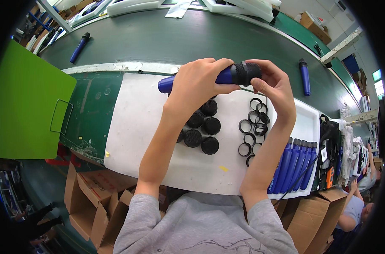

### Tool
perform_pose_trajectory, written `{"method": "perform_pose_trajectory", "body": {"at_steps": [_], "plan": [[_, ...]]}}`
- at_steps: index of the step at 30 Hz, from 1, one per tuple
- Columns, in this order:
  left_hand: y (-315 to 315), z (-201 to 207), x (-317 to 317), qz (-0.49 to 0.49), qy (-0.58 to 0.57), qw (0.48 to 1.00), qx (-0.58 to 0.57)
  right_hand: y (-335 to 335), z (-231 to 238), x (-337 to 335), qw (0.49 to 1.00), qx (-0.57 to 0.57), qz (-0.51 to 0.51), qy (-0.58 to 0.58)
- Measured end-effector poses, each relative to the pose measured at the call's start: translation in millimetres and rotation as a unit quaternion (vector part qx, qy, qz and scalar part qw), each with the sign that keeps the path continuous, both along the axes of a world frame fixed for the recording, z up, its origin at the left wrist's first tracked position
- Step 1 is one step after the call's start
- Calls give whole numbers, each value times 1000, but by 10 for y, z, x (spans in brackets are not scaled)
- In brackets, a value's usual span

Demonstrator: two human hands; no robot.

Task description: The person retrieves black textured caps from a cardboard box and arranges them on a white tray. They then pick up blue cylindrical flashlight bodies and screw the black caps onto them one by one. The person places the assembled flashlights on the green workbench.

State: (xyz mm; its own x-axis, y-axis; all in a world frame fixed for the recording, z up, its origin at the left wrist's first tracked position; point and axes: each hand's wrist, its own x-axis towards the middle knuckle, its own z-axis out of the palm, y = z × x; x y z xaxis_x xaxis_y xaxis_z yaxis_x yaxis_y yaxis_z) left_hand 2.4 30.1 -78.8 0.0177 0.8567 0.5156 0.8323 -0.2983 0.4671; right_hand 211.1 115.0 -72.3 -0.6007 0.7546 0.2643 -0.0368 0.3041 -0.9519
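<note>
A blue microphone (pixel 226 76) with a black mesh head is held nearly level above the far edge of the white work sheet (pixel 133 127). My left hand (pixel 194 82) wraps round its blue body. At the head end, my right hand (pixel 278 82) has its thumb and fingers closed on the black grille. Below my left hand, several round black microphone grilles (pixel 210 145) sit on the sheet, some partly hidden by my forearm. Several loose black rings (pixel 245 126) lie beside my right forearm. To the right, several blue microphone bodies (pixel 285 165) stand in a row in a white tray (pixel 304 114).
Beyond the sheet runs a dark green belt (pixel 133 42) with one blue microphone (pixel 80 47) at left and another (pixel 304 77) at right. A bright green panel (pixel 27 101) stands at left. Cardboard boxes (pixel 88 199) are below the table. A person (pixel 355 207) is at far right.
</note>
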Motion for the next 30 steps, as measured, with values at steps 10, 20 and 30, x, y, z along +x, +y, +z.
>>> {"method": "perform_pose_trajectory", "body": {"at_steps": [10, 20, 30], "plan": [[-20, 32, 18, 16, 22, 999, -26, 68, 94, -40, 982, -77, -53, -164], [-4, 25, 33, -3, -11, 1000, -27, 29, 9, 130, 1000, 2, 11, 11], [-14, 22, 40, 23, 34, 999, -36, 63, -32, 85, 1000, -1, 4, -11]]}}
